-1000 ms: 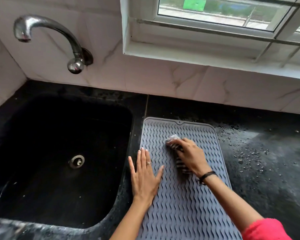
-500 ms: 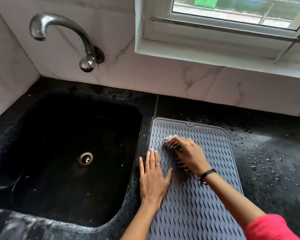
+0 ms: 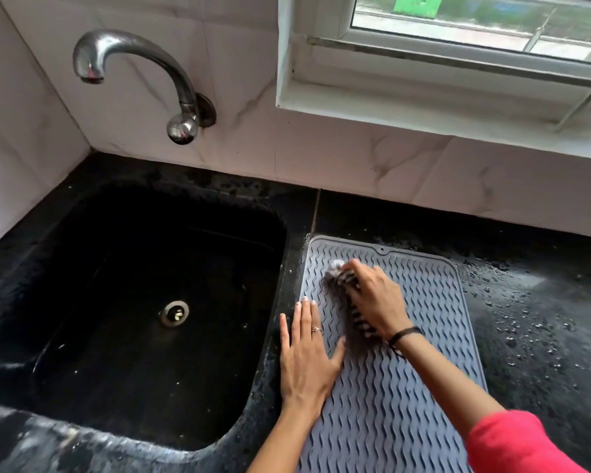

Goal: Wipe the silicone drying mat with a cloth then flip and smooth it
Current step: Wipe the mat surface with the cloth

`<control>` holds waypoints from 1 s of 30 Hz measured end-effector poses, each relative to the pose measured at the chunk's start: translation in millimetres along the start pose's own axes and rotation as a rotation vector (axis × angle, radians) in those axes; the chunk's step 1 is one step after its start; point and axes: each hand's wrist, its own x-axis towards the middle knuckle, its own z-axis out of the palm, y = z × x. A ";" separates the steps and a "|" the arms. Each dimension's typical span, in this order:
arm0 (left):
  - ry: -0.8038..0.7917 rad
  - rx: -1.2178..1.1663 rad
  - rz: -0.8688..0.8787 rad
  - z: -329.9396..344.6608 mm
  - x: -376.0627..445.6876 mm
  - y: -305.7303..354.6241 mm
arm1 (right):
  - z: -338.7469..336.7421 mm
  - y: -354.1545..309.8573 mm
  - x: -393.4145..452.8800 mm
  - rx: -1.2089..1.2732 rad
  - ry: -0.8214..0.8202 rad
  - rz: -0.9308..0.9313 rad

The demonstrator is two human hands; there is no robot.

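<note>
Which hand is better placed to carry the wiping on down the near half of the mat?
The right hand: it already grips the cloth on the mat. The left hand lies flat, holding the mat's sink-side edge.

No legible text, label or number anywhere

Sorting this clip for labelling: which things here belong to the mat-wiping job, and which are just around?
In the job: silicone mat; striped cloth; right hand gripping the cloth; left hand flat on the mat's edge.

Just around: sink; tap; wet countertop; window.
</note>
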 end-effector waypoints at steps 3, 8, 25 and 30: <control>0.024 0.002 0.011 2.7 -1.1 -1.2 | 14.7 -27.8 20.6 0.020 0.048 0.108; 0.073 0.008 0.032 5.6 -3.8 -2.3 | 16.7 -45.3 -1.3 0.138 -0.104 -0.185; 0.316 -0.078 0.079 13.4 -7.1 -4.8 | -21.8 -19.1 -21.5 0.163 -0.434 -0.215; 0.331 -0.100 0.081 12.9 -6.2 -5.2 | -26.6 3.3 6.6 0.001 -0.286 -0.047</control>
